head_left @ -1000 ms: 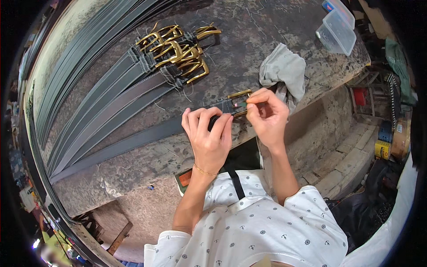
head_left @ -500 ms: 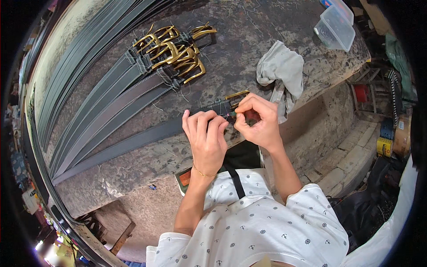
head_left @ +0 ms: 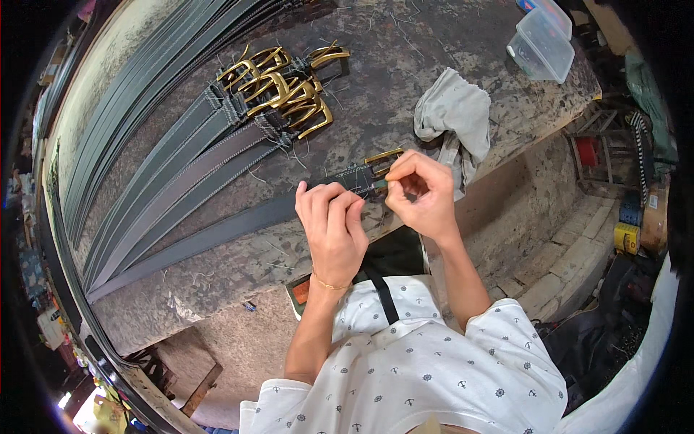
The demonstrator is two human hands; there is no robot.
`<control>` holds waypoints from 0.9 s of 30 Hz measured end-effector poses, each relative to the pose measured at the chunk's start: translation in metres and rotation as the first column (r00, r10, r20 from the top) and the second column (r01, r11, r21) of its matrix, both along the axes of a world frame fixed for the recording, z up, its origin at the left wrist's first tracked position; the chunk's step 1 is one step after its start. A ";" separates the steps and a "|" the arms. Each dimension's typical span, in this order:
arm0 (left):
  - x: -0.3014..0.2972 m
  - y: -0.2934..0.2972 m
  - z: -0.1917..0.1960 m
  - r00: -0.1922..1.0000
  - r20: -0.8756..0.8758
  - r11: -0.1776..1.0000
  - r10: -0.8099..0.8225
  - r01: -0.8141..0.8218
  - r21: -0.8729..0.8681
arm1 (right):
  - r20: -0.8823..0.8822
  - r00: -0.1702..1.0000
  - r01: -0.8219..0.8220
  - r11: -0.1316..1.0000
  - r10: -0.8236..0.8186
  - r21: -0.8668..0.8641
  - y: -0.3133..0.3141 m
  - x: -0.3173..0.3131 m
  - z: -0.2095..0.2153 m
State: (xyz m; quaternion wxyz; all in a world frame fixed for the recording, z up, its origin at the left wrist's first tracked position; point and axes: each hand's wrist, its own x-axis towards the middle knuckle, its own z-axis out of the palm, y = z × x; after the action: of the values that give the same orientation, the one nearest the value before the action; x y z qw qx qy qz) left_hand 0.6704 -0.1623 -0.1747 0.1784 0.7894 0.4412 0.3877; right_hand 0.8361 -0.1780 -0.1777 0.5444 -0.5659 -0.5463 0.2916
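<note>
A dark leather belt (head_left: 217,233) with a brass buckle (head_left: 382,160) lies along the near edge of the stone worktop (head_left: 238,278). My left hand (head_left: 331,224) presses down on the belt just behind the buckle, fingers flat on the strap. My right hand (head_left: 423,194) pinches a small green tool (head_left: 380,184) at the buckle end, fingertips touching the stitching. What kind of tool it is I cannot tell.
Several finished belts with brass buckles (head_left: 278,90) lie side by side farther back. A grey rag (head_left: 455,116) sits to the right of the buckle. A clear plastic box (head_left: 541,45) stands at the far right corner. Loose thread scraps litter the worktop.
My right hand has shifted slightly left onto the buckle end and closed tighter on the small tool. My left hand stays on the strap.
</note>
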 end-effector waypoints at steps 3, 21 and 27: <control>0.003 -0.002 0.005 0.999 0.026 0.999 0.045 -0.044 -0.022 | -0.192 0.980 0.036 0.997 -0.049 -0.071 -0.002 0.002 -0.001; 0.007 0.003 0.012 0.994 -0.107 0.973 0.030 -0.054 -0.225 | -0.340 0.934 0.058 0.985 -0.111 -0.162 0.009 -0.004 0.000; 0.014 0.003 0.015 0.996 -0.032 0.941 0.078 -0.084 -0.328 | -0.152 0.978 0.119 0.978 -0.145 -0.170 0.019 -0.010 0.004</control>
State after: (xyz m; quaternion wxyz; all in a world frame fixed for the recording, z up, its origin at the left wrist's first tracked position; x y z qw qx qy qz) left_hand 0.6844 -0.1598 -0.1599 0.2876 0.7333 0.5334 0.3082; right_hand 0.8259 -0.1586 -0.1740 0.5585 -0.6171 -0.4354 0.3431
